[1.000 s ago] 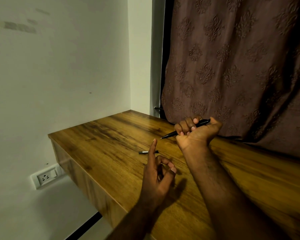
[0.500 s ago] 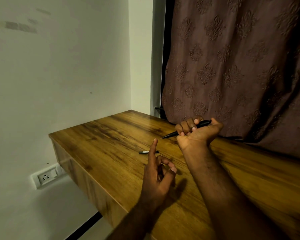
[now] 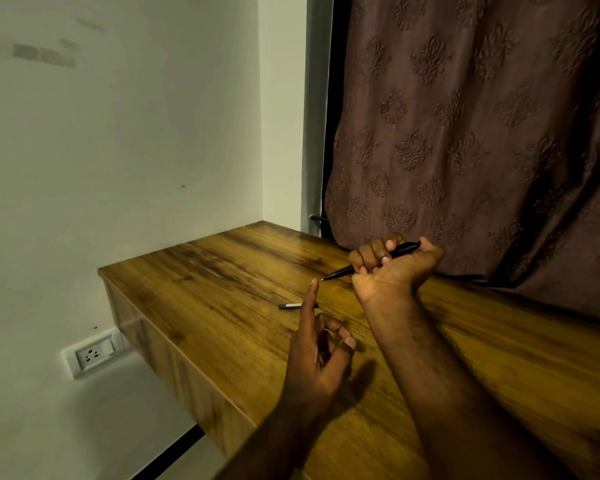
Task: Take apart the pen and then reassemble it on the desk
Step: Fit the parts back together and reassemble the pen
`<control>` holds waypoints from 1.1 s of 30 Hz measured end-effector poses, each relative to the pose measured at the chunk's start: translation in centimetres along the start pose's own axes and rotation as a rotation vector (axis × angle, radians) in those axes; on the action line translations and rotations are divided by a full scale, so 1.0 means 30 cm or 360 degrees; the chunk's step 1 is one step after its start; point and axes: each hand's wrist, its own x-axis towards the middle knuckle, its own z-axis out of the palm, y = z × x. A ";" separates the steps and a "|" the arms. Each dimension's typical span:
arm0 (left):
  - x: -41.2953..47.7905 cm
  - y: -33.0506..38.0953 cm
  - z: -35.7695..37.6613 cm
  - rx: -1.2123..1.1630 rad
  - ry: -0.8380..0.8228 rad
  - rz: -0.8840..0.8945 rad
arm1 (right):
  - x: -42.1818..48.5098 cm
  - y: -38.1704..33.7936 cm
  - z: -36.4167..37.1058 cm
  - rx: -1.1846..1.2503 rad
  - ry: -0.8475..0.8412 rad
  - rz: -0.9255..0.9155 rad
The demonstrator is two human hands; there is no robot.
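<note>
My right hand (image 3: pixel 394 268) is raised above the wooden desk (image 3: pixel 222 323) and clenched around a black pen (image 3: pixel 402 251). The pen's tip points left and down, its back end sticks out past my thumb. My left hand (image 3: pixel 317 351) hovers nearer to me with its index finger pointing up toward the pen tip, the other fingers curled, nothing in it. A small black and silver pen part (image 3: pixel 290 306) lies flat on the desk, partly hidden behind my left index finger.
A patterned brown curtain (image 3: pixel 465 133) hangs along the desk's far edge. A white wall meets the desk on the left, with a power socket (image 3: pixel 90 355) below the desk level. The desk's left edge drops off to the floor.
</note>
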 end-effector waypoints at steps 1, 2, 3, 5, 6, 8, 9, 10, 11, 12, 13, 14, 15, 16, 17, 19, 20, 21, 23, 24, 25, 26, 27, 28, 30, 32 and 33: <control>-0.001 0.001 0.001 0.0002 -0.0001 0.0003 | -0.002 0.000 0.001 -0.0001 -0.0001 0.0000; -0.001 0.002 0.001 0.0008 -0.0003 0.0005 | -0.003 0.001 0.001 -0.0001 -0.0002 -0.0002; -0.002 0.001 0.001 0.0012 -0.0004 0.0004 | -0.004 0.002 0.001 -0.0003 -0.0004 -0.0003; -0.001 0.002 0.001 0.0002 -0.0004 0.0001 | -0.004 0.005 0.001 -0.0010 -0.0010 -0.0004; -0.002 0.002 0.000 -0.0006 -0.0004 0.0000 | -0.005 0.007 0.000 -0.0014 -0.0013 -0.0004; -0.002 0.001 -0.002 -0.0012 -0.0017 0.0002 | -0.004 0.009 -0.001 -0.0022 -0.0015 -0.0003; -0.002 -0.001 -0.002 -0.0017 -0.0025 -0.0002 | -0.003 0.010 -0.002 -0.0024 -0.0014 -0.0003; -0.002 -0.002 -0.002 -0.0031 -0.0029 -0.0013 | -0.003 0.011 -0.003 -0.0025 -0.0013 -0.0003; -0.003 -0.004 -0.001 -0.0054 -0.0033 -0.0027 | -0.002 0.012 -0.004 -0.0027 -0.0012 -0.0004; -0.003 -0.004 0.000 -0.0070 -0.0041 -0.0036 | -0.001 0.013 -0.004 -0.0031 -0.0012 -0.0005; -0.004 -0.007 0.000 -0.0068 -0.0045 -0.0033 | 0.000 0.015 -0.005 -0.0035 -0.0012 -0.0003; -0.004 -0.009 -0.001 -0.0058 -0.0049 -0.0023 | 0.001 0.018 -0.006 -0.0039 -0.0014 0.0000; -0.004 -0.011 -0.001 -0.0050 -0.0048 -0.0019 | 0.001 0.020 -0.006 -0.0042 -0.0017 0.0004; -0.005 -0.010 -0.001 -0.0047 -0.0046 -0.0017 | 0.002 0.022 -0.007 -0.0043 -0.0022 0.0007; -0.005 -0.012 -0.001 -0.0047 -0.0039 -0.0013 | 0.003 0.024 -0.008 -0.0041 -0.0029 0.0011; -0.006 -0.009 -0.001 -0.0036 -0.0027 0.0009 | 0.007 0.025 -0.010 -0.0031 -0.0039 0.0024; -0.005 -0.012 -0.001 -0.0016 -0.0005 0.0020 | 0.009 0.026 -0.012 -0.0027 -0.0046 0.0030; -0.002 -0.017 -0.002 0.0010 0.0041 0.0020 | 0.012 0.028 -0.014 -0.0024 -0.0058 0.0036; 0.011 -0.031 -0.008 0.0084 0.0194 -0.0013 | 0.013 0.038 -0.018 -0.0027 -0.0086 0.0046; 0.017 -0.037 -0.011 0.0127 0.0272 -0.0041 | 0.013 0.047 -0.022 -0.0036 -0.0091 0.0058; 0.022 -0.041 -0.014 0.0155 0.0341 -0.0074 | 0.012 0.055 -0.025 -0.0050 -0.0089 0.0078; 0.026 -0.042 -0.015 0.0158 0.0393 -0.0094 | 0.010 0.064 -0.028 -0.0073 -0.0084 0.0106; 0.029 -0.043 -0.016 0.0161 0.0443 -0.0101 | 0.010 0.073 -0.031 -0.0104 -0.0082 0.0144; 0.032 -0.043 -0.018 0.0178 0.0499 -0.0095 | 0.011 0.083 -0.035 -0.0140 -0.0081 0.0185; 0.037 -0.052 -0.025 0.0251 0.0618 -0.0070 | 0.015 0.102 -0.040 -0.0221 -0.0075 0.0261; 0.044 -0.069 -0.032 0.0315 0.0709 -0.0070 | 0.021 0.117 -0.042 -0.0279 -0.0042 0.0312; 0.047 -0.079 -0.037 0.0331 0.0740 -0.0079 | 0.022 0.124 -0.041 -0.0296 -0.0019 0.0329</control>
